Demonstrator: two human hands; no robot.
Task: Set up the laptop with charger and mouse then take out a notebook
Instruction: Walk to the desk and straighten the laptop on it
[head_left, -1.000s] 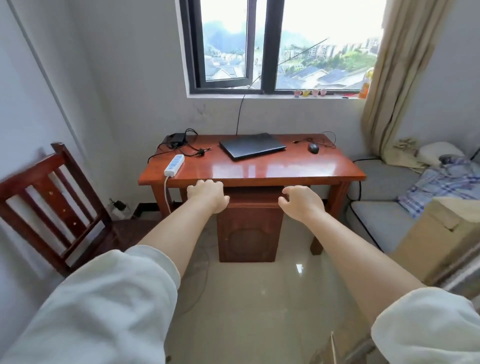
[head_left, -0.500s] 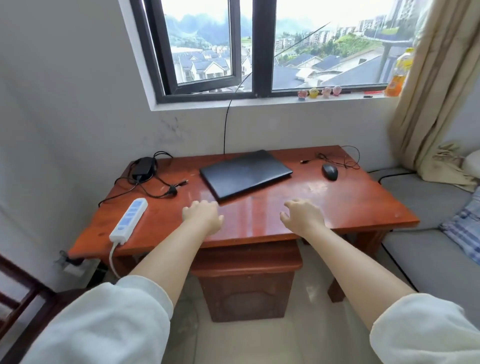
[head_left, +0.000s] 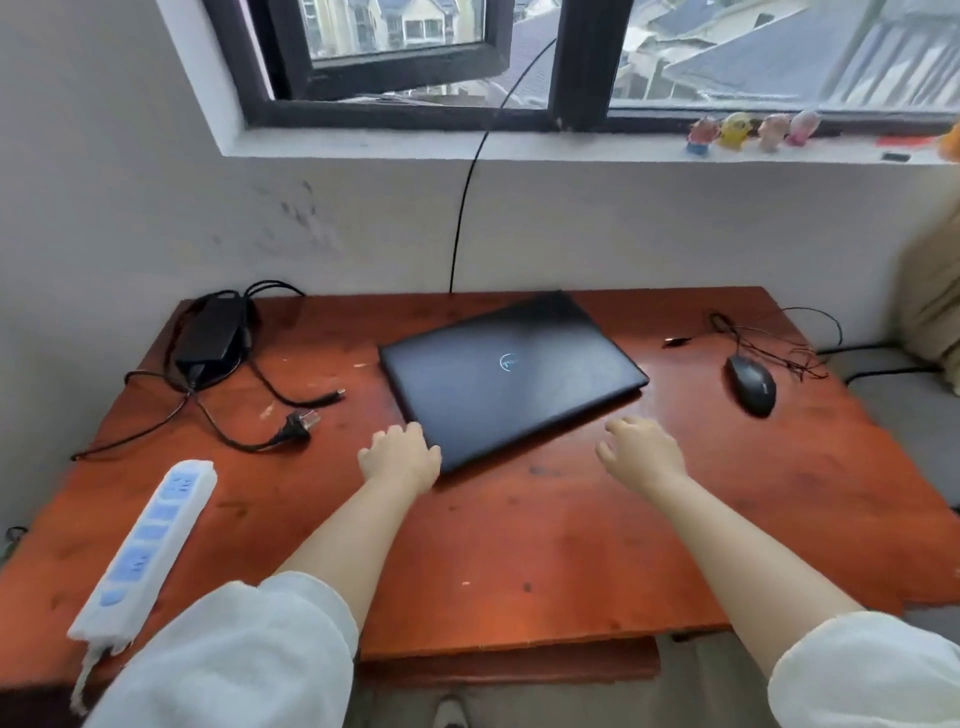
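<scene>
**Both hands hovering at the closed laptop**

Starting at the far left, a white power strip (head_left: 143, 545) is lying along the near-left edge of the red-brown desk (head_left: 519, 545), its blue sockets facing up and its cord trailing off the front edge. Behind it, toward the wall, the black charger (head_left: 210, 335) brick is sitting at the back-left corner, its cables looping loosely across the wood; the wall plug (head_left: 306, 418) and the thin barrel tip are both lying free on the desk, connected to nothing.

Moving in, the left hand (head_left: 400, 454) is reaching forward from a white sleeve, knuckles up, fingers curled loosely and gripping nothing; it is sitting right at the near-left corner of the laptop (head_left: 511, 374), though whether it is actually touching is hard to call. The laptop itself is lying flat in the middle of the desk, lid shut, turned at an angle to the desk edge.

Across to the right hand (head_left: 641, 449), which is held just off the laptop's near-right edge, fingers spread and slack, also empty.

Further right, the black mouse (head_left: 750, 384) is resting well apart from the laptop, its thin wire tangled behind it. Up on the window sill (head_left: 467, 148), four small figurines (head_left: 753, 130) are standing in a row.
</scene>
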